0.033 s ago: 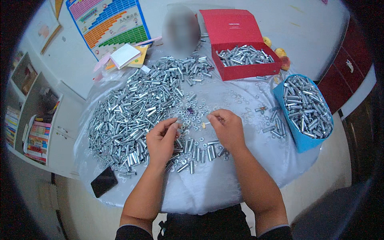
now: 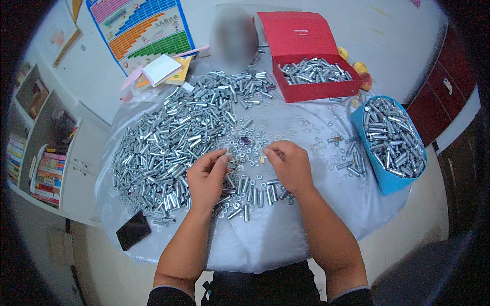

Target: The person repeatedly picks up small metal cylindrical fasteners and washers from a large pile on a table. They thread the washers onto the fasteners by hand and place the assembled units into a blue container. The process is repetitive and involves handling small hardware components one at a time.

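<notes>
My left hand [image 2: 206, 178] is closed in a pinch, thumb against index finger, at the right edge of a heap of silver metal sleeves [image 2: 163, 143]. Facing it across a small gap, my right hand [image 2: 290, 166] also pinches; whatever either set of fingertips holds is too small or hidden to make out. Between and beyond the hands lie many small metal washers and nuts [image 2: 250, 150]. A small yellowish piece [image 2: 262, 159] rests by the right fingertips. Just in front of the hands, several short metal sleeves [image 2: 253, 196] form a loose row.
A blue bin [image 2: 390, 178] full of metal sleeves stands at the right. Behind it sit fruit [image 2: 360, 68] and an open red box [image 2: 321, 92] holding more sleeves. A black phone-like slab [image 2: 133, 231] lies front left, papers [image 2: 162, 70] back left. A blurred round shape [image 2: 234, 38] stands at the back.
</notes>
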Tool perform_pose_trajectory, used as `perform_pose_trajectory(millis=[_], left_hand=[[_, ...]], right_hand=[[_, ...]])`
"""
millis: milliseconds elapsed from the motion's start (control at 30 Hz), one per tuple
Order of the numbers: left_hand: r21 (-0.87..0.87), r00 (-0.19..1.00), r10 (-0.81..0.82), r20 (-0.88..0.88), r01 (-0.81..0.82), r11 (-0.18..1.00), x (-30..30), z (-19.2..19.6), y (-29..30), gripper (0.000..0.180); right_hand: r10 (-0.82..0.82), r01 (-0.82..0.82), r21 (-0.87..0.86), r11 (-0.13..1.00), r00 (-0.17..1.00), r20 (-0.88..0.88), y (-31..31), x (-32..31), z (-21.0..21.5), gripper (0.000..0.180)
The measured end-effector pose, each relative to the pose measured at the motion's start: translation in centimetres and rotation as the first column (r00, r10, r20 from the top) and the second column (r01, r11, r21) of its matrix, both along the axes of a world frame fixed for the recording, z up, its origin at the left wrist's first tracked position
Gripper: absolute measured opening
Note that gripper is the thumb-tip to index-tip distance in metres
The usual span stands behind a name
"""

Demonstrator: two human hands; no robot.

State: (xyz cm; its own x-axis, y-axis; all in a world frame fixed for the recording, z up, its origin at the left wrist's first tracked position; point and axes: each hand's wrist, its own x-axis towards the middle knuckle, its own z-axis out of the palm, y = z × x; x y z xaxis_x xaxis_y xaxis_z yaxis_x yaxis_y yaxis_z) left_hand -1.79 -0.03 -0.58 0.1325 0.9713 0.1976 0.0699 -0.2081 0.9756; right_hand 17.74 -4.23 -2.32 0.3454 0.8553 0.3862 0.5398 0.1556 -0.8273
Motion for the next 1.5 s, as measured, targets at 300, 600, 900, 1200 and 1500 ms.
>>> perform_pose_trajectory(millis=[300,600,900,1200,1500], left_hand=[[0.096,0.983,0.08,-0.167,-0.064,0.993,-1.7,0.4,0.9,0.016],[0.192,0.926,0.117,-0.358,-0.05,0.98,-4.8,2.0,2.2,0.015],[0.255,0.552,-0.033,-0.833,0.436,0.863,-6.8,2.1,2.4,0.023],[0.273,0.476,0.067,-0.877,0.378,0.885,-6.1,2.2,2.7,0.023],[0.352,0.628,0.137,-0.766,0.233,0.906,-5.5,1.5,3.0,0.017]], right_hand=[[0.366,-0.32,-0.185,0.929,0.867,0.338,-0.6,-1.9,1.0,0.016],[0.405,-0.356,-0.194,0.914,0.831,0.381,-0.7,-3.1,1.2,0.015],[0.387,-0.363,-0.136,0.922,0.851,0.354,-0.5,-3.5,1.0,0.016],[0.461,-0.447,-0.131,0.885,0.797,0.391,-0.6,-4.8,1.2,0.023],[0.325,-0.258,-0.208,0.943,0.845,0.424,0.2,-6.4,0.7,0.019]])
